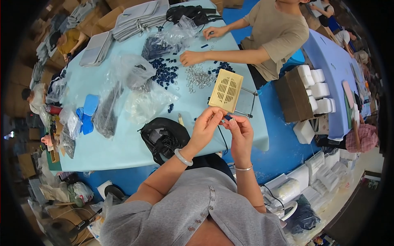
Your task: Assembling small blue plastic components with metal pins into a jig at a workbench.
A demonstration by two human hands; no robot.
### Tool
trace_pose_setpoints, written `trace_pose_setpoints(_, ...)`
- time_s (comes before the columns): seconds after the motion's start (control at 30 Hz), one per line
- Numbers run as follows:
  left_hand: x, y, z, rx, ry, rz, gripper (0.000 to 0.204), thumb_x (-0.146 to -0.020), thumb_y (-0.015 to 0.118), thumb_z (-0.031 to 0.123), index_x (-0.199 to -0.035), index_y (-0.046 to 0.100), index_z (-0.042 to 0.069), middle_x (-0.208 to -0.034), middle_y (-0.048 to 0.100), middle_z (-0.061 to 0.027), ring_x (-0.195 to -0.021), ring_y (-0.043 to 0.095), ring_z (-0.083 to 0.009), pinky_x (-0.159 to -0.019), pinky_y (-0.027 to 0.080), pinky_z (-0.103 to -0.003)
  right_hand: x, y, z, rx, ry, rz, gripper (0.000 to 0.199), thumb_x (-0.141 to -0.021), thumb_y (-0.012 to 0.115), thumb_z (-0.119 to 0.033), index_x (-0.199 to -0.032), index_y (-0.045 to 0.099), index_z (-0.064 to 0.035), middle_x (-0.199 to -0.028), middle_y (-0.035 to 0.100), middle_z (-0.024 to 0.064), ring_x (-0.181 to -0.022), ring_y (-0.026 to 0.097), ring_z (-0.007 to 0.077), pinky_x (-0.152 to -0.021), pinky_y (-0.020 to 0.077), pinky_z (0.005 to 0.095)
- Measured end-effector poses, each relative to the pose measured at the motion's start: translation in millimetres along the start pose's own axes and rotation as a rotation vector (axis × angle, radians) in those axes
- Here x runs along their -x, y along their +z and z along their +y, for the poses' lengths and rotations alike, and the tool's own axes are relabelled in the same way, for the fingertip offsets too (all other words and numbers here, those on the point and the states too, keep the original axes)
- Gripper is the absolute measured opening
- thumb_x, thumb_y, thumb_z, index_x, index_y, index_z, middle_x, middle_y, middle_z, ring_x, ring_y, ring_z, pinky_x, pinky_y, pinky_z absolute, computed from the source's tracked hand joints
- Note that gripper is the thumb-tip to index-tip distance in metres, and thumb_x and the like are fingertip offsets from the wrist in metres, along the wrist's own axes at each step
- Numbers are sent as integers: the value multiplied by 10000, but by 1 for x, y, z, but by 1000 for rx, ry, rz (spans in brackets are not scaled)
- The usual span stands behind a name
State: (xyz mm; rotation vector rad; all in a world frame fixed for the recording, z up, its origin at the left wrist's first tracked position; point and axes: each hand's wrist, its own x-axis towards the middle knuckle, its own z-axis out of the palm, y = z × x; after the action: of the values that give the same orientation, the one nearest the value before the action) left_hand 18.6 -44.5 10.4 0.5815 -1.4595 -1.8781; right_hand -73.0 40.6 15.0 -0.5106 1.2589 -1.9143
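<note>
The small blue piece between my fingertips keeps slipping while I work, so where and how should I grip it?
Judging by its tiny, flat shape, pinch the small blue piece across its flat faces with thumb and forefinger. The left hand comes from the left, the right hand from the right, held above the table edge.

Your worktop is pale blue, strewn with dark blue clips. The slotted grille at centre frame is tan; the pouch is black.

small dark blue piece mostly hidden between fingertips, co-worker's head cut off at top edge, bag contents indistinct
</note>
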Motion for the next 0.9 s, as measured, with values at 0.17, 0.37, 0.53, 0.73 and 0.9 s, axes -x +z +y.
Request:
trace_pose_setpoints(0.17, 1, 4, -1, 134, 31, -42, 149, -940, 472, 115, -1005, 520, -10, -914, 554, -37, -800, 533, -77, -712, 467, -221, 3, 3, -4, 29, -40, 11, 147, -881, 571, -89, -993, 570, 7, -918, 627, 80, -803, 580, 120, -773, 476, 265)
trace_pose_setpoints(0.37, 1, 2, 3, 126, -2, -20, 179, -949, 463, 152, -1004, 518, -8, -894, 549, -33, -813, 530, -93, -762, 452, -242, 6, 2, -6, 109, -95, 9, 134, -873, 567, -48, -993, 575, 13, -968, 621, 85, -849, 585, 121, -802, 472, 258)
trace_pose_setpoints(0.53, 0, 2, 4, 98, 3, -44, 178, -949, 462, 159, -991, 530, 0, -877, 554, -27, -816, 523, -95, -781, 433, -240, 5, -2, -4, 145, -145, 7, 134, -851, 578, 15, -985, 579, 16, -980, 603, 73, -901, 589, 130, -810, 473, 237)
trace_pose_setpoints(0.73, 0, 6, -3, 116, -24, -23, 106, -919, 509, 97, -952, 532, -1, -852, 549, -12, -799, 510, -65, -737, 427, -208, 5, -4, -8, 154, -118, 16, 138, -852, 585, -11, -988, 574, 10, -955, 614, 66, -873, 580, 108, -794, 469, 227)
trace_pose_setpoints(0.9, 5, 8, -16, -46, 3, 14, 69, -899, 528, 62, -914, 533, -5, -803, 546, -7, -725, 505, -55, -661, 434, -201, 6, -15, 0, 273, -98, 19, 149, -819, 631, -18, -962, 592, -4, -899, 609, 33, -795, 561, 81, -740, 457, 215)
